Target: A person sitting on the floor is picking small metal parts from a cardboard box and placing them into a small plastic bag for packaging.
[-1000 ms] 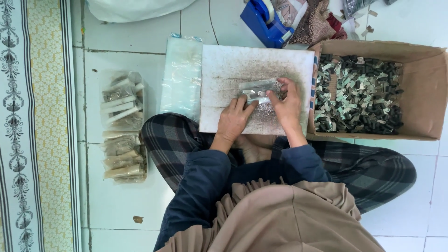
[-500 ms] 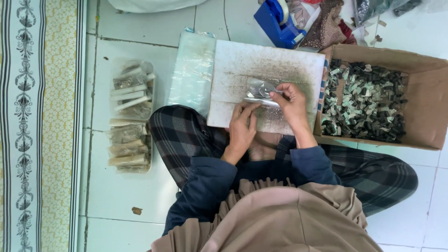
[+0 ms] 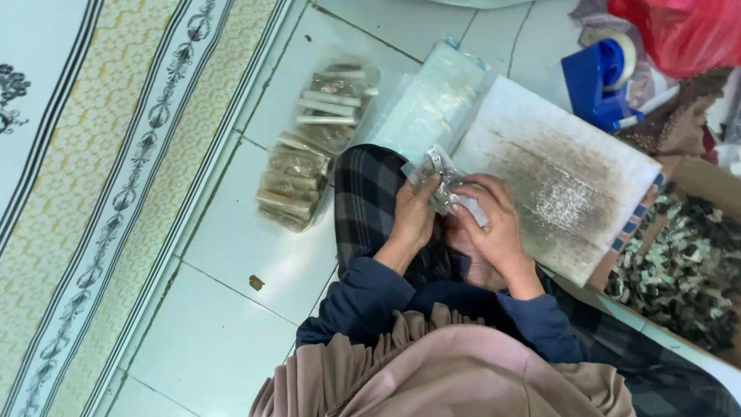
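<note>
Overhead, head view only. Seated cross-legged on pale floor tiles (image 3: 231, 255), checked trousers, dark blue sleeves.

Left hand (image 3: 413, 216) curled around the near end of a small clear plastic packet (image 3: 441, 179), fingers closed on it, thumb on top. Right hand (image 3: 494, 224) also closed on the packet from the other side, fingertips (image 3: 463, 189) pinching its edge. Packet held above the lap, just at the near left edge of the white board (image 3: 571, 185); contents small, grey and metallic-looking, too crumpled to tell further.

White board tilted across the knee, surface smudged dark in the middle. Stack of clear empty bags (image 3: 436, 104) lying just beside the board's far left corner, touching it. Further left on the tiles, a heap of filled packets (image 3: 309, 147), brownish contents, well apart from the hands.

Right of the board, open cardboard box (image 3: 698, 181) full of small dark and pale loose pieces (image 3: 679, 270); box wall touching the board's right edge. Blue tape dispenser (image 3: 606, 81) beyond the board's far corner, red plastic bag (image 3: 679, 31) behind it. Patterned yellow mat (image 3: 100, 177) along the left side. Small brown scrap (image 3: 256, 283) on a tile near the left knee.
</note>
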